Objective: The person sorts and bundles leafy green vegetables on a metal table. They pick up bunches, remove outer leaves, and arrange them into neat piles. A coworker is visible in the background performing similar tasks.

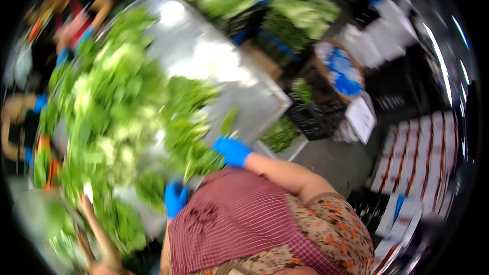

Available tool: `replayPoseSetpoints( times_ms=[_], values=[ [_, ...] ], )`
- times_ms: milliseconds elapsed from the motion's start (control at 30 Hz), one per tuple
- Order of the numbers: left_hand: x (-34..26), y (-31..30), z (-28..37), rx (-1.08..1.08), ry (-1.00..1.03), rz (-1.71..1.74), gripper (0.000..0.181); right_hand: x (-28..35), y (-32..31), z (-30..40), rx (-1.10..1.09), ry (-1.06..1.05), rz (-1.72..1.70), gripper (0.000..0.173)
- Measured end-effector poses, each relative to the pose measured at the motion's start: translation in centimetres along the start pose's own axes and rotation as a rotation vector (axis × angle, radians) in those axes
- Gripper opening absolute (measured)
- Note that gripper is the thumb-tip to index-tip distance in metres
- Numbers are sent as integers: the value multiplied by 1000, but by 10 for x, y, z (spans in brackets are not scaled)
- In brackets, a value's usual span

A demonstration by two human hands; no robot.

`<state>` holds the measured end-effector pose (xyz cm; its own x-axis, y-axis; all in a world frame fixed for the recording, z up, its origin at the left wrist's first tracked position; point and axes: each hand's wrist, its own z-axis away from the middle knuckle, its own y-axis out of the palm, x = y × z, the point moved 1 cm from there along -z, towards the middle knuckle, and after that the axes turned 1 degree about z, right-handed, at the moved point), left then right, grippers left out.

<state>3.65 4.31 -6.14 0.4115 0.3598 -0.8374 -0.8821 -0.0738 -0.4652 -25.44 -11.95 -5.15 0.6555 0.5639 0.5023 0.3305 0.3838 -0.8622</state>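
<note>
A large heap of leafy greens (118, 99) covers the left part of a metal table (217, 57). My right hand (233, 152), in a blue glove, is at the near table edge beside a small bunch of greens (204, 160); blur hides whether its fingers hold any. A single loose leaf (229, 120) lies just beyond it. My left hand (175, 198), also blue-gloved, is near the front of my striped apron (237, 214), to the right of a broad green leaf (151, 189). Its thumb stands apart from the fingers and nothing shows in it.
Co-workers' gloved hands (86, 38) and bare forearms (97, 217) reach in along the table's left side. Crates of greens (286, 26) stand beyond the table. A round basket (342, 70) with blue and white items and stacked cartons (416, 156) are at the right.
</note>
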Motion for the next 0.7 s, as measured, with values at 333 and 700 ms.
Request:
replayPoseSetpoints(
  times_ms=[333, 700],
  values=[
    [-56, 15, -4, 52, -39, -169, 63, 19, -30, 23, -25, 49, -66, 17],
    [-21, 28, -16, -23, -129, 35, 24, 16, -35, -2, 64, 34, -90, 26]
  ],
)
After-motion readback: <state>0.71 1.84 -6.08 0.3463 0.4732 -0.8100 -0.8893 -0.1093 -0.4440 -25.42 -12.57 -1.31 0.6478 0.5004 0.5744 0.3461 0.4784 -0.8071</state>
